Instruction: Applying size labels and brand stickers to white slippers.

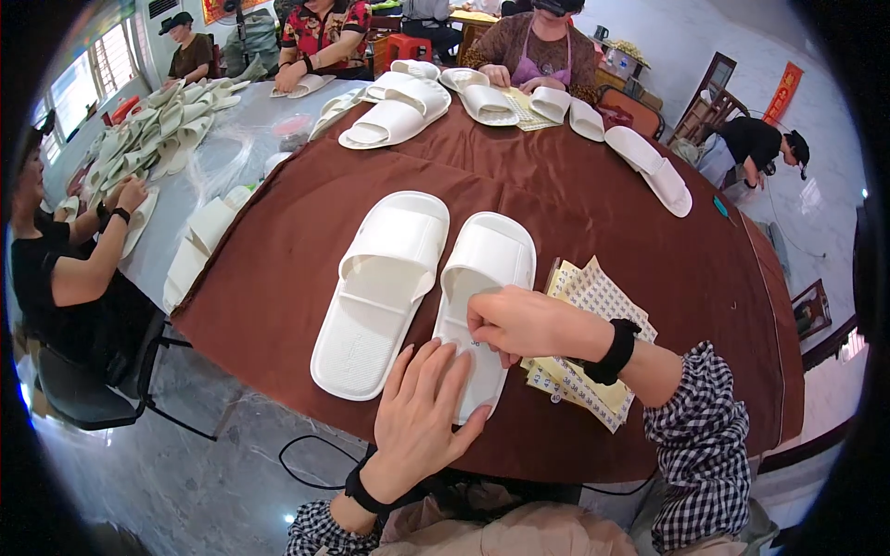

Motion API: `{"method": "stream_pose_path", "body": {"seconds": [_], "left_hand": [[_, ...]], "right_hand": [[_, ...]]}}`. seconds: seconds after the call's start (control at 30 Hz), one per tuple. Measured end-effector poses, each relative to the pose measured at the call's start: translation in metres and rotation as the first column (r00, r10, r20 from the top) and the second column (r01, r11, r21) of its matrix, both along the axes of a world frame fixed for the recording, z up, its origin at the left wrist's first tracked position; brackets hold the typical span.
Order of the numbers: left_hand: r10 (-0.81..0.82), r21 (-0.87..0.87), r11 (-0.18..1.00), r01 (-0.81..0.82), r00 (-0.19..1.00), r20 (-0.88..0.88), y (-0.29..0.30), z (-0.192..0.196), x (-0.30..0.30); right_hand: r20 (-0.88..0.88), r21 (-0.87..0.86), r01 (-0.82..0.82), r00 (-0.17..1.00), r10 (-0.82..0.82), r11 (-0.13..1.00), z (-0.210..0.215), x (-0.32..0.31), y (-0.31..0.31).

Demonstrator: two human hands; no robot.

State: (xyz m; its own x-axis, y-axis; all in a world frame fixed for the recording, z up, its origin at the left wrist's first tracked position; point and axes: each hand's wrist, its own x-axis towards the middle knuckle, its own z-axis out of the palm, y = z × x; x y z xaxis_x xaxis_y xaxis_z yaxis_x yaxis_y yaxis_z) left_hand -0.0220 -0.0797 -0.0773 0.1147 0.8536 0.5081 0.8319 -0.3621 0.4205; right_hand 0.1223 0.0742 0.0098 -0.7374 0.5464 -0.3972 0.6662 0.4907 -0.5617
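Two white slippers [422,292] lie side by side up front, one stack of sticker sheets [589,338] beside them, perhaps eight more slippers [399,111] farther along the tabletop [603,213].

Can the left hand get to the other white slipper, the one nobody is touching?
Probably yes. The left hand rests flat on the heel of the right slipper, and the other slipper lies right beside it on the brown cloth, with nothing between them.

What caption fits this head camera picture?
Left hand steadies a white slipper while right hand presses its insole.
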Motion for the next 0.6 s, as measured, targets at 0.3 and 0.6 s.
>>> {"method": "stream_pose_path", "body": {"seconds": [0.3,0.6], "left_hand": [[0.001,-0.026,1.0,-0.002,0.999,-0.035,0.0002,0.005,0.0011],[0.007,-0.039,0.999,-0.009,0.998,-0.066,0.0021,0.0073,0.0029]], "right_hand": [[-0.052,0.049,-0.024,0.998,0.026,0.999,-0.0058,0.0016,0.0001],[-0.023,0.021,0.026,0.999,-0.026,0.999,-0.0005,0.0004,-0.0028]]}}
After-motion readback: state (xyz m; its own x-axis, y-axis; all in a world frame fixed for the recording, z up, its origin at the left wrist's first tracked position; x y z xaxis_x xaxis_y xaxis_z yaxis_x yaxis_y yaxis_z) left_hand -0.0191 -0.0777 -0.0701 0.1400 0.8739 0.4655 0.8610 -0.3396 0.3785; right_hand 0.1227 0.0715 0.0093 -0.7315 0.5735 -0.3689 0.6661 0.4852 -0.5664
